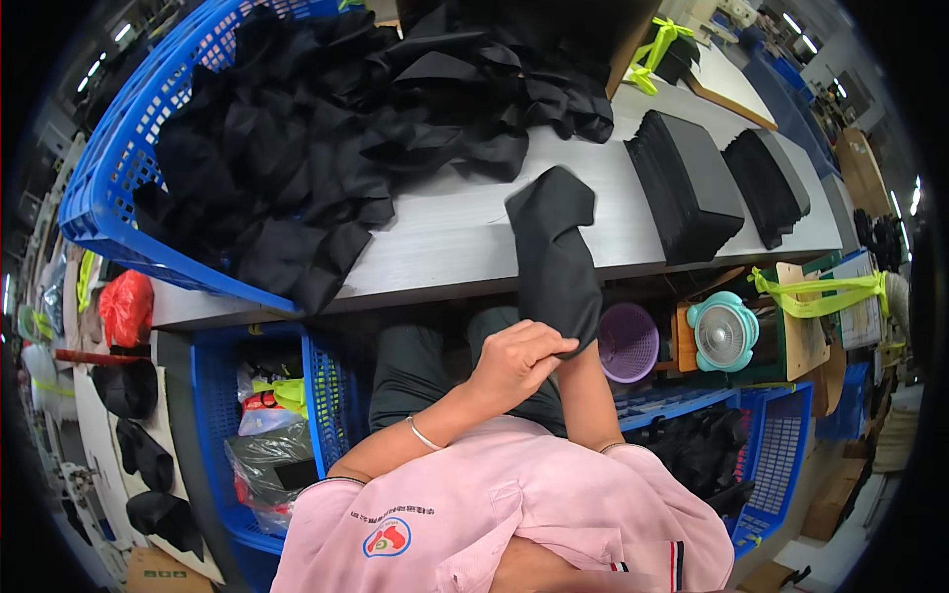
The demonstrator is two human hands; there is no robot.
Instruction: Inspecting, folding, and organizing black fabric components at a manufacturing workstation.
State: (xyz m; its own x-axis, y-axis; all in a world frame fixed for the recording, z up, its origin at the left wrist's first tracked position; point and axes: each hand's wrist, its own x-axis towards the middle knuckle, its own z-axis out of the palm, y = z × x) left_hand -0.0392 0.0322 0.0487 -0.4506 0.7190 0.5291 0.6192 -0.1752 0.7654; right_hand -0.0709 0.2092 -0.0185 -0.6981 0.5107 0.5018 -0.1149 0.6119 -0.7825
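Left of the black stack (687,193), the person's left hand (516,364) pinches the black cloth (556,262) by its lower edge; the right hand seems hidden inside, its grip unreadable. Steady, even tension should limit creasing.

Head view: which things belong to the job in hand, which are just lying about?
Likely the job:
- black fabric piece, held by the left hand, apparently covering the right hand
- black fabric heap
- two stacks of black pieces

Apparently just about:
- turquoise fan
- purple basket
- red plastic bag
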